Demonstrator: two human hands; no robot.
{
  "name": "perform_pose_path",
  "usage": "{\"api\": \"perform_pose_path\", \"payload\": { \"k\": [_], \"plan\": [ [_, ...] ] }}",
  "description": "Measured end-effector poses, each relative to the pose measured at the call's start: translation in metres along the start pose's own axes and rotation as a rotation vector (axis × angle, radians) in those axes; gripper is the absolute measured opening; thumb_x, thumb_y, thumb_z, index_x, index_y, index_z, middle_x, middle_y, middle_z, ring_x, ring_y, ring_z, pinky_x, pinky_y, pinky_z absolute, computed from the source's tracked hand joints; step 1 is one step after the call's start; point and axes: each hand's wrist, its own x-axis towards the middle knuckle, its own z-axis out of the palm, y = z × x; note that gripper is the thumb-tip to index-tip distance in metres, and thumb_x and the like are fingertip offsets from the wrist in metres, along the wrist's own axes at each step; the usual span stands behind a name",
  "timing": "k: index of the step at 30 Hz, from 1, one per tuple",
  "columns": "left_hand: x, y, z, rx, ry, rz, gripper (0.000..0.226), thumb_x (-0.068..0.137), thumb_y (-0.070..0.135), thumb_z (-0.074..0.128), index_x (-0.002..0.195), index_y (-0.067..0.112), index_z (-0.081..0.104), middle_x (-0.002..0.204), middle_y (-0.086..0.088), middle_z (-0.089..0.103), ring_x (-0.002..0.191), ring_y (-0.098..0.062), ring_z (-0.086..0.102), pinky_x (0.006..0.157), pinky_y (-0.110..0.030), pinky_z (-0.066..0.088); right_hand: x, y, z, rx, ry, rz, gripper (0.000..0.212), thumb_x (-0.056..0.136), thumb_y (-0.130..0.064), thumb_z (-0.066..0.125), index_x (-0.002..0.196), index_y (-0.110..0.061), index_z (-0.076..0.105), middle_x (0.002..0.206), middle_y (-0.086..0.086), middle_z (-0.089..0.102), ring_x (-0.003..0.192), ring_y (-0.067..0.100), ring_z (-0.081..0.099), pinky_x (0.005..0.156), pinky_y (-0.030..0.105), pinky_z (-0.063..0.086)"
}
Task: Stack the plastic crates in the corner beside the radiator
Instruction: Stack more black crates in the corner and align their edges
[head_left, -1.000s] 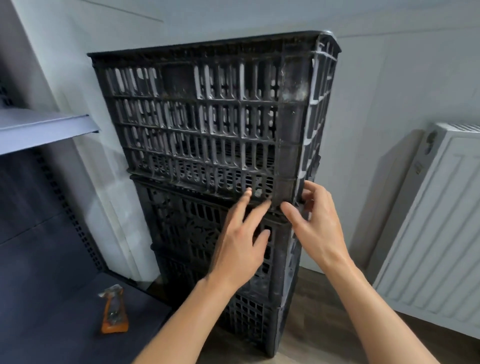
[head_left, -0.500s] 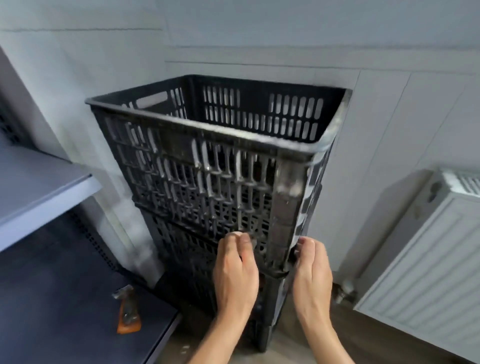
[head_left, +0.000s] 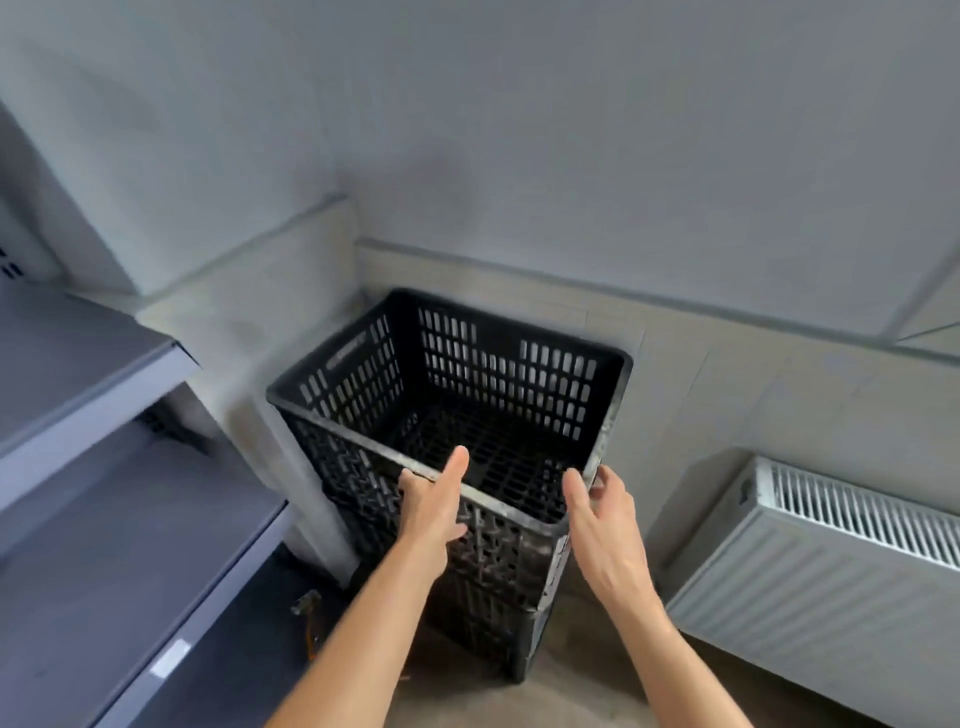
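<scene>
A stack of black slatted plastic crates (head_left: 488, 618) stands in the corner of the room, left of the white radiator (head_left: 831, 577). The top crate (head_left: 498, 374) sits squarely on the stack, and I look down into its empty inside. My left hand (head_left: 434, 512) holds the near rim, thumb over the edge and fingers on the outer face. My right hand (head_left: 605, 525) is at the near right corner with its fingers spread. The thumb is just inside the rim and the fingertips are by the corner. The lower crates are mostly hidden by the top one and my arms.
Grey metal shelves (head_left: 88, 374) run along the left, close to the stack. A small orange bottle (head_left: 310, 621) lies on the lowest shelf beside the crates. Pale walls close in the corner behind. Bare floor (head_left: 571, 701) shows in front of the stack and radiator.
The view rose from the crate's side to looking down into it. Both hands moved from the top crate's bottom edge up to its near rim. The stack stayed in place.
</scene>
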Motion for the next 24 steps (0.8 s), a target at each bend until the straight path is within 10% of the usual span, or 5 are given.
{"api": "perform_pose_path", "payload": {
  "k": [5, 10, 16, 20, 24],
  "plan": [
    [0.022, 0.014, 0.009, 0.093, 0.073, -0.142, 0.096, 0.090, 0.017, 0.071, 0.155, 0.027, 0.001, 0.134, -0.017, 0.046, 0.115, -0.035, 0.055, 0.088, -0.049, 0.057, 0.032, -0.024, -0.014, -0.257, -0.142, 0.053, 0.076, 0.101, -0.043, 0.049, 0.159, -0.012, 0.009, 0.157, 0.015, 0.029, 0.134, 0.032, 0.047, 0.101, 0.039, 0.043],
    [0.042, 0.007, 0.012, 0.115, 0.176, -0.226, 0.103, 0.089, 0.012, 0.070, 0.157, 0.031, -0.005, 0.155, -0.013, 0.023, 0.116, -0.036, 0.047, 0.079, -0.049, 0.059, 0.069, -0.028, -0.014, -0.296, -0.099, 0.129, 0.080, 0.096, -0.025, 0.056, 0.156, -0.016, 0.004, 0.146, 0.016, 0.046, 0.111, 0.040, 0.062, 0.078, 0.038, 0.045],
    [0.062, 0.005, 0.021, -0.016, 0.220, -0.405, 0.051, 0.091, 0.008, 0.065, 0.138, 0.009, 0.045, 0.120, -0.015, 0.045, 0.096, -0.036, 0.057, 0.075, -0.045, 0.057, 0.102, -0.020, -0.015, -0.263, -0.199, 0.317, 0.076, 0.089, -0.023, 0.058, 0.151, -0.014, 0.016, 0.136, 0.018, 0.048, 0.102, 0.040, 0.063, 0.082, 0.043, 0.052],
    [0.063, 0.005, 0.023, -0.044, 0.263, -0.401, 0.042, 0.087, -0.005, 0.055, 0.128, 0.005, 0.049, 0.120, -0.019, 0.047, 0.068, -0.030, 0.050, 0.065, -0.045, 0.055, 0.107, -0.021, -0.013, -0.038, -0.249, 0.454, 0.088, 0.084, -0.010, 0.049, 0.156, -0.033, 0.004, 0.089, 0.004, 0.068, 0.078, 0.026, 0.067, 0.068, 0.036, 0.054],
    [0.055, 0.006, 0.024, -0.098, 0.293, -0.387, 0.044, 0.088, -0.006, 0.054, 0.130, 0.005, 0.051, 0.123, -0.020, 0.048, 0.069, -0.027, 0.049, 0.064, -0.043, 0.053, 0.102, -0.023, -0.008, 0.058, -0.195, 0.487, 0.089, 0.083, -0.003, 0.045, 0.157, -0.036, 0.007, 0.086, 0.003, 0.068, 0.075, 0.025, 0.066, 0.065, 0.036, 0.053]
  ]
}}
